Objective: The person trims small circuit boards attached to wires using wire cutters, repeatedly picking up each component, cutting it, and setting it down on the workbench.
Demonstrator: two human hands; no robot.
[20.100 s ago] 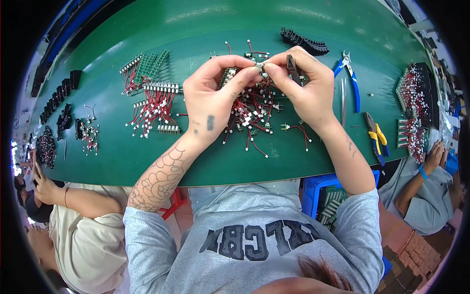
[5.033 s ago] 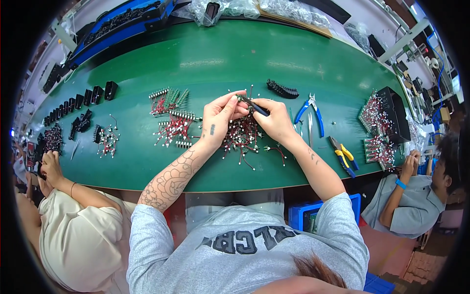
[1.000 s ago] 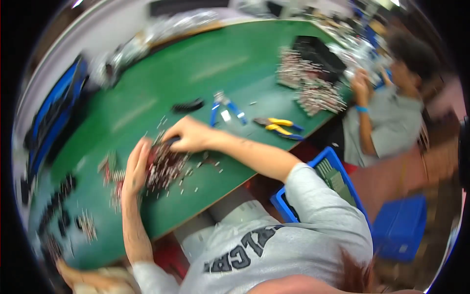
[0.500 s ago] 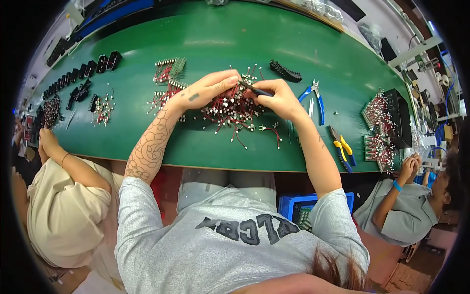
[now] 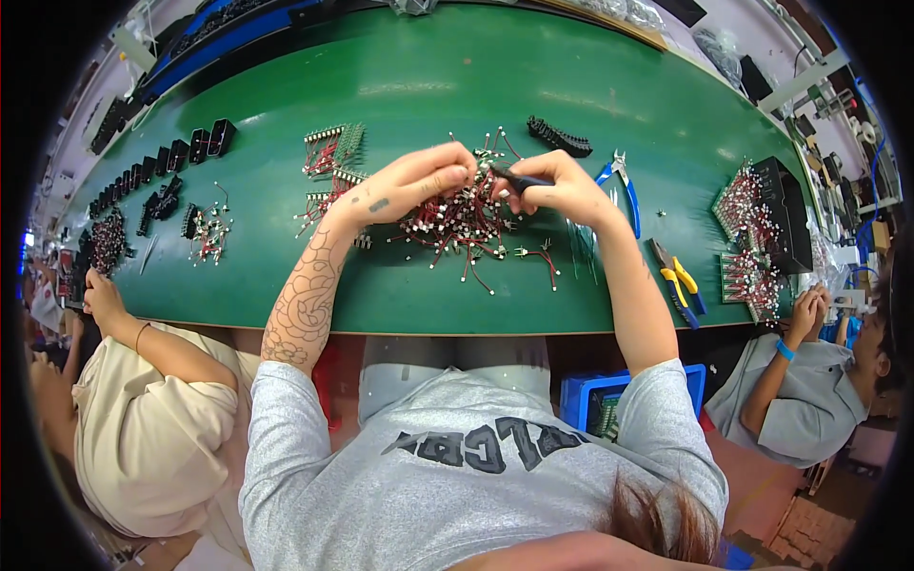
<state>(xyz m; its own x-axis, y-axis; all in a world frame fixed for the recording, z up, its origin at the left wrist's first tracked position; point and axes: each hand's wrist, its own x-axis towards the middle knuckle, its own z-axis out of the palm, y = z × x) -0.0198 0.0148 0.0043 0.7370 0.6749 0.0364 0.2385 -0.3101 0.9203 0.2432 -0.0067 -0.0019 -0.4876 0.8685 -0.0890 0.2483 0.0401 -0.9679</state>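
Over a heap of small white connectors with red wires (image 5: 447, 225), my two hands are close together. My left hand (image 5: 424, 186) is closed with thumb and fingers pinched; what lies in the pinch is too small to make out. A slim black pointed tool (image 5: 529, 182) sits in my right hand (image 5: 569, 193), its tip directed at my left fingertips. Whether the tip touches anything cannot be seen. Beside my left wrist lie rows of small green circuit boards (image 5: 348, 143) with red wires. One wired connector piece (image 5: 546, 262) rests apart, nearer the table's front edge.
Blue-handled pliers (image 5: 632, 195) and yellow-and-blue pliers (image 5: 678, 282) lie right of my right arm. A black ridged strip (image 5: 559, 137) is beyond my hands. Wired boards lean by a black box (image 5: 784, 214). Black housings (image 5: 198, 146) line the left. Co-workers sit on both sides.
My hands have drawn slightly apart, and the tool's tip has pulled back from my left fingertips. The whole view has shifted a little.
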